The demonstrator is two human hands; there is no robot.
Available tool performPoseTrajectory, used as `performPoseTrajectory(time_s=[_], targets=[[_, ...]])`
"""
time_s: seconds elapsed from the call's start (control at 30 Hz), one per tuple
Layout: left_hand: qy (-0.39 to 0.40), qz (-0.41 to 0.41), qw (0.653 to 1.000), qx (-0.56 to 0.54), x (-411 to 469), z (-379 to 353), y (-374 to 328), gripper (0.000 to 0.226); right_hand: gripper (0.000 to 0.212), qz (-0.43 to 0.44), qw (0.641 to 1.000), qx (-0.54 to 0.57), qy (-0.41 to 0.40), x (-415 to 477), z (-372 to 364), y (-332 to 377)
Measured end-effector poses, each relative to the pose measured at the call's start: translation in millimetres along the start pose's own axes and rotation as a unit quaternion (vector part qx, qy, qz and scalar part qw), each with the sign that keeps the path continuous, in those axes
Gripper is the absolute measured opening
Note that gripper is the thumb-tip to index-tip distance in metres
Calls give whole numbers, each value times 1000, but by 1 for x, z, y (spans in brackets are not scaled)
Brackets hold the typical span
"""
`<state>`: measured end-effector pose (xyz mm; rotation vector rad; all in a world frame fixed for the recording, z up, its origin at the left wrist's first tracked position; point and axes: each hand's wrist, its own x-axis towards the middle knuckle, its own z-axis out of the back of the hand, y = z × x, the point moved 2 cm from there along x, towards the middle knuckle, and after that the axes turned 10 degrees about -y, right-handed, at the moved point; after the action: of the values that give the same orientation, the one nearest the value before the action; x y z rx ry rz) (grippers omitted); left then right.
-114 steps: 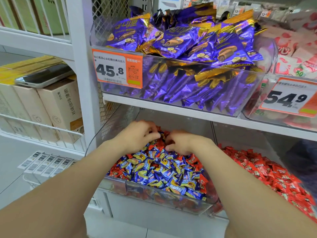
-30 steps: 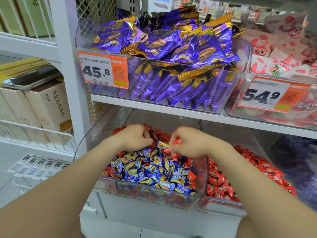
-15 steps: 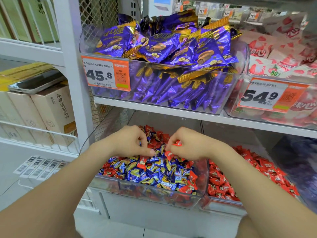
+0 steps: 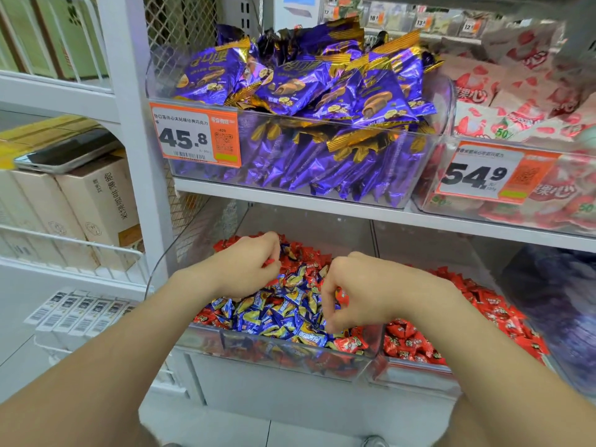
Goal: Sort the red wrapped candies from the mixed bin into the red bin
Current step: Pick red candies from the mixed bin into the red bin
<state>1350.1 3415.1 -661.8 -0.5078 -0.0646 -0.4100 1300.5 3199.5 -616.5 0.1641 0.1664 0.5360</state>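
Both hands work over the lower shelf with fingers curled: the left hand (image 4: pixel 245 269) sits over the back left of the mixed bin (image 4: pixel 290 353) and pinches a red wrapped candy (image 4: pixel 269 261) at its fingertips, while the right hand (image 4: pixel 364 293), nearer the front, grips a second red wrapped candy (image 4: pixel 342 295) between thumb and fingers, just above the heap. Around them stands white shelving (image 4: pixel 322 216), its upper level carrying a clear tub (image 4: pixel 447 91) heaped with purple chocolate packets (image 4: pixel 290 88), and to the right of it a tub of pink strawberry-print packets (image 4: pixel 516 98). Left of the upright, cream boxes (image 4: pixel 96 204) stand in a wire rack with a phone (image 4: pixel 64 154) lying flat on top. Below, the mixed bin is a clear tub full of blue-and-yellow candies (image 4: pixel 283 314) with red ones scattered at the edges and back. Touching its right side is the red bin (image 4: pixel 416 377), holding only red candies (image 4: pixel 490 304). An orange price label reading 45.8 (image 4: pixel 193 137) hangs on the purple tub's front, and another reading 54.9 (image 4: pixel 483 175) on the pink one.
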Motion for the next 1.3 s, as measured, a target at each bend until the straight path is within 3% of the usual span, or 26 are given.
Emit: performPoseTrajectory(time_s=[0.13,0.3,0.37,0.47,0.57,0.7,0.83,1.0,1.13,1.23,1.3], targets=[[15,12,999,-49,-4,-6,-19,13,28,4,986,-161,54,-4,-6,18],[13,-14,999,-34,-7,-12,-32,22,29,24,973,-218,75,-1,-18,21],[32,-18,998,-48,-6,-17,-36,12,16,31,984,-176,9,-6,-11,13],[48,-34,995,-76,-3,-27,-45,12,19,-34,986,-44,-158,-27,14,-12],[38,-69,994,-72,2,-39,-62,12,17,-115,958,77,-250,-50,21,-36],[39,-93,994,-35,8,-60,-86,27,44,-230,910,142,-315,-57,11,-62],[67,-108,991,48,10,-73,-103,32,64,-293,890,126,-325,-66,-1,-83],[58,-95,993,34,18,-68,-108,19,28,-246,918,173,-257,-79,-12,-106],[-30,-59,995,-73,17,-45,-107,20,6,-191,936,211,-206,-94,-2,-118],[-161,-63,977,-124,7,-39,-127,16,20,-231,932,159,-230,-102,-4,-131],[-183,-122,971,-96,1,-44,-157,14,26,-262,926,120,-246,-105,-7,-136]])
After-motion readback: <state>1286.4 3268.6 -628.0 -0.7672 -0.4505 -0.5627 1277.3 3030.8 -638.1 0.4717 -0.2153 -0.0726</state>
